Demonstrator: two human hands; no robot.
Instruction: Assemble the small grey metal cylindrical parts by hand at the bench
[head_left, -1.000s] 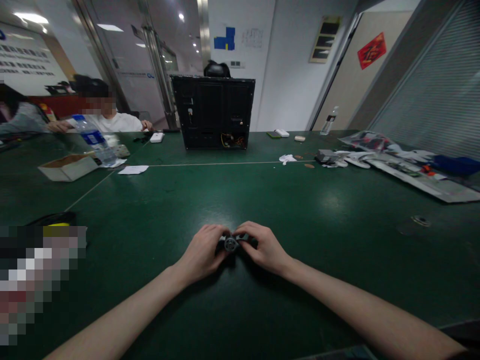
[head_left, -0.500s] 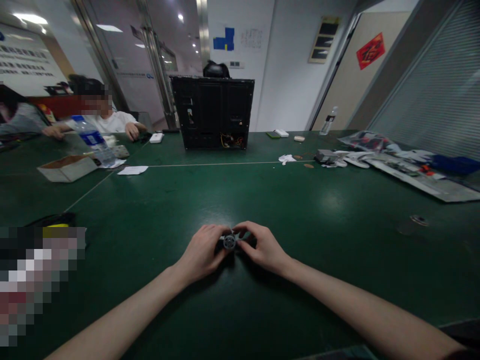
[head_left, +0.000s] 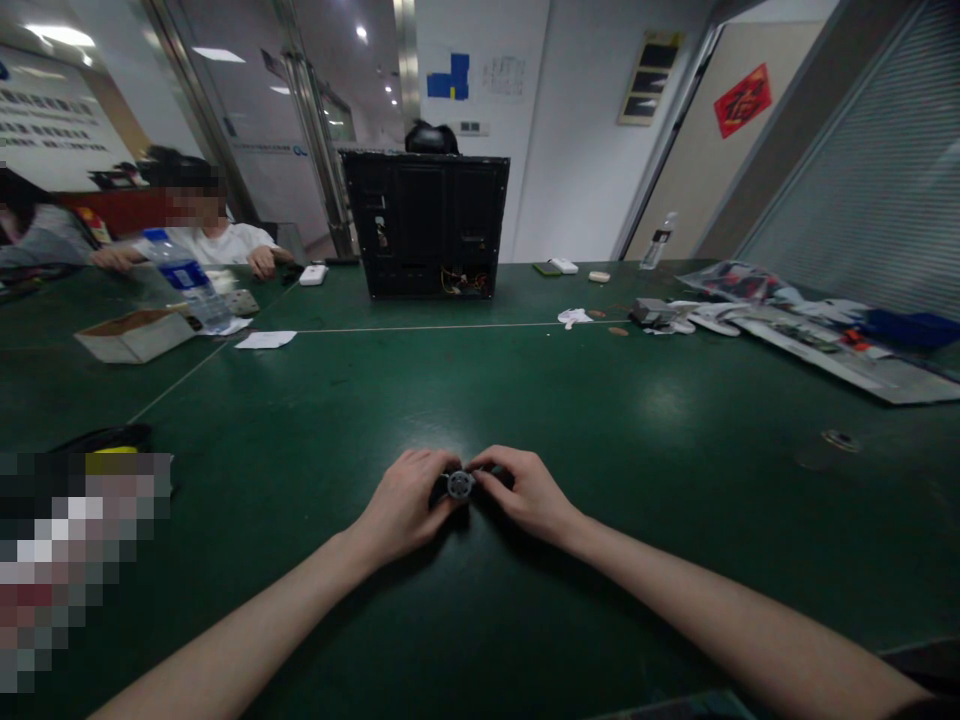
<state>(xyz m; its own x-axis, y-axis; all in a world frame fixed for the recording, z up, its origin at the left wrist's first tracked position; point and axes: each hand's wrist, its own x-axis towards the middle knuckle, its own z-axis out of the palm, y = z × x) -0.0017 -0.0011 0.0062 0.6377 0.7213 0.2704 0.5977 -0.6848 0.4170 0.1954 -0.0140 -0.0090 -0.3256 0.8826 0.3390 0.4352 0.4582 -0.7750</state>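
Observation:
My left hand and my right hand meet low in the middle of the green table. Both have their fingers curled round a small dark part with a round grey hub, held between them just above the tabletop. Most of the part is hidden by my fingers.
An open black computer case stands at the far side. A cardboard box, a water bottle and paper lie at the left, where two people sit. Boards and packaging clutter the right. A black and yellow object lies near left.
The grey hub has turned a little between my fingers and my hands have barely shifted. The person at the far left has moved a hand on the table.

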